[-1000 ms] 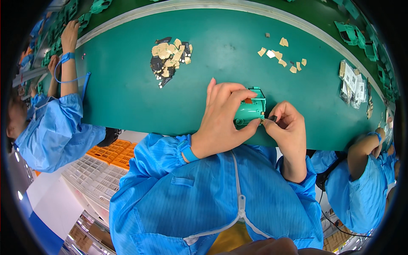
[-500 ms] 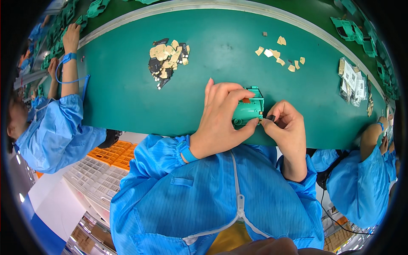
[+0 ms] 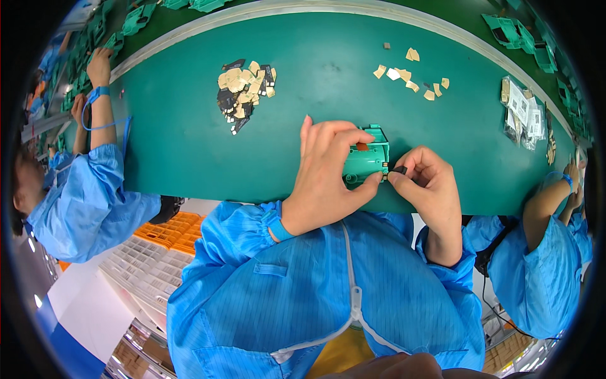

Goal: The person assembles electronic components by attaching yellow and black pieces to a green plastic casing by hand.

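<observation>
My left hand [image 3: 329, 169] grips a green plastic housing [image 3: 368, 162], fingers over its far side and thumb at its near edge. An orange-brown patch [image 3: 362, 146] shows inside the housing by my fingertips. At the housing's right end, my right hand [image 3: 430, 183] pinches a small black piece [image 3: 400, 170] between thumb and fingers. That piece is mostly covered by my fingers, and whether it touches the housing is hard to make out. A small gold-coloured part [image 3: 385, 169] sits at this end, beside my left thumb.
A heap of black and tan flat pieces [image 3: 243, 88] lies at the back left of the green table [image 3: 315, 76]. Loose tan pieces [image 3: 411, 85] are scattered at the back right, near clear bags [image 3: 522, 114]. Co-workers in blue sit left and right. Green housings [image 3: 505, 31] line the strip beyond.
My right hand has shifted very slightly at the housing's right end, still pinching the black piece. The table's things appear a little further left. The co-worker's arm at the right has moved.
</observation>
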The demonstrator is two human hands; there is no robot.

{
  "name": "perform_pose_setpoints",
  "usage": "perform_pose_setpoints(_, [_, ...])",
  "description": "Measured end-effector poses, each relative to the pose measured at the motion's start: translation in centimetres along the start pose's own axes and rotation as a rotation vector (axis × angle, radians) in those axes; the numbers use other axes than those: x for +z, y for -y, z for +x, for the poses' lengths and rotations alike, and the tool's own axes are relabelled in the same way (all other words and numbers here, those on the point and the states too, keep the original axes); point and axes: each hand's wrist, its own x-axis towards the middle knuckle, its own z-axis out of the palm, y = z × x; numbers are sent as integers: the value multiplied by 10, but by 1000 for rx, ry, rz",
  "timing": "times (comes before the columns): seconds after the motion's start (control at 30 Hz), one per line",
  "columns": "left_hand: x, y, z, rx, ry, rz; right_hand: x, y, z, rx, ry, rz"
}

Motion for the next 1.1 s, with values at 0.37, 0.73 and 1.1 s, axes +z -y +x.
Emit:
perform_pose_setpoints(0.37, [1,-2,2,-22,16,38,-15,11,3,46,9,-226])
perform_pose_setpoints(0.73, [1,-1,3,-20,40,54,-16,19,11,25,47,-356])
perform_pose_setpoints(1.1, [-10,1,5,104,96,77,-17,11,17,-104,126,-363])
